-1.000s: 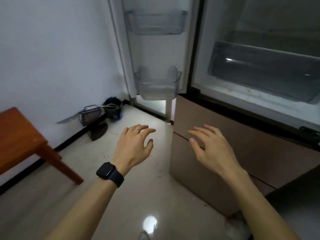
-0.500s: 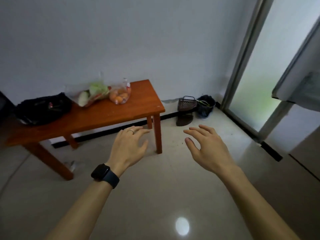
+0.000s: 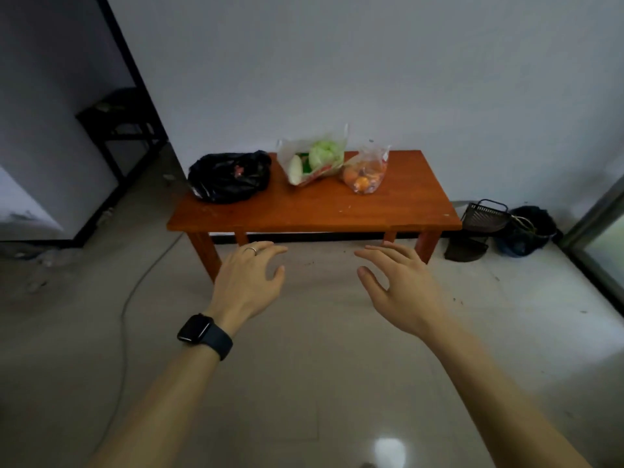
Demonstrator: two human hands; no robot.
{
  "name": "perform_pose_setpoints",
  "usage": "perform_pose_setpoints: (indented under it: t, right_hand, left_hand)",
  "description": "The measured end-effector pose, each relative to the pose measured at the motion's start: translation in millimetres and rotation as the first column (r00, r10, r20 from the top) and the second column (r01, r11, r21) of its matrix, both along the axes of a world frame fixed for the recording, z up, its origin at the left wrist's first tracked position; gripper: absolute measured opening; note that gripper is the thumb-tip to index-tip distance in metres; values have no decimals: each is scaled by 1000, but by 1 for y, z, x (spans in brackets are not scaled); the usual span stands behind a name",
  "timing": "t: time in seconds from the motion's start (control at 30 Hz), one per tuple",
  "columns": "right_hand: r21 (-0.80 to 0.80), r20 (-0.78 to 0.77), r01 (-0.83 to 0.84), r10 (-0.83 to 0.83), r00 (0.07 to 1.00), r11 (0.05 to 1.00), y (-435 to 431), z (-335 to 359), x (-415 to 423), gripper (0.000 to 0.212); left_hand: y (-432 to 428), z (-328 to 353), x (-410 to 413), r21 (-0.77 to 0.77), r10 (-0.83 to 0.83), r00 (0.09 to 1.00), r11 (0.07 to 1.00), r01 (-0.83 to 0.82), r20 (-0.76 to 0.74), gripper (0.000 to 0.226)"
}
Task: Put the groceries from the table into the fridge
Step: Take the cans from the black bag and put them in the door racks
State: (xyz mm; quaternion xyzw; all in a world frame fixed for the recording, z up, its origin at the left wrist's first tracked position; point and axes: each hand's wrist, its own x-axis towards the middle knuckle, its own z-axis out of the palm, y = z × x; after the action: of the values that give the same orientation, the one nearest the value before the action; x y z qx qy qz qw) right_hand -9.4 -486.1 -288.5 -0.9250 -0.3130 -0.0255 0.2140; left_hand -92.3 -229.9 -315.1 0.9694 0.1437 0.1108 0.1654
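Both released, the left grip (image 3: 248, 282) and right grip (image 3: 401, 292) are held short of the tabletop (image 3: 314, 211); the red marking on the black bag (image 3: 229, 179) is unreadable.

Wood desk (image 3: 314, 214) agst far white wall (image 3: 371, 62). Glossy beige tile floor (image 3: 304, 383), light glare (image 3: 389, 449) near. Black doorframe (image 3: 135, 72) far left, glass door (image 3: 607, 239) right edge.

The single head-worn wide-angle camera looked forward and down past the left hand (image 3: 248, 282) and right hand (image 3: 401, 292), near the lens, facing the tabletop (image 3: 337, 212) against the wall (image 3: 371, 62), well apart across the floor (image 3: 304, 383).
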Motion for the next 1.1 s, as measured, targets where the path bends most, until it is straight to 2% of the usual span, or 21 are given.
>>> perform_pose_setpoints:
  t: [0.2, 0.77, 1.1]
  right_hand:
    - [9, -42, -62, 62, 997, 998, 88, -23, 48, 42]
    - [-40, -144, -217, 209, 967, 975, 330, -61, 267, 41]
    - [-75, -243, -223, 199, 949, 972, 467, -115, 369, 40]
  left_hand:
    - [88, -16, 32, -7, 61, 998, 998, -61, -17, 41]
    - [320, -43, 238, -53, 150, 986, 987, -154, -67, 40]
    - [466, -87, 364, -36, 21, 984, 999, -28, -175, 40]
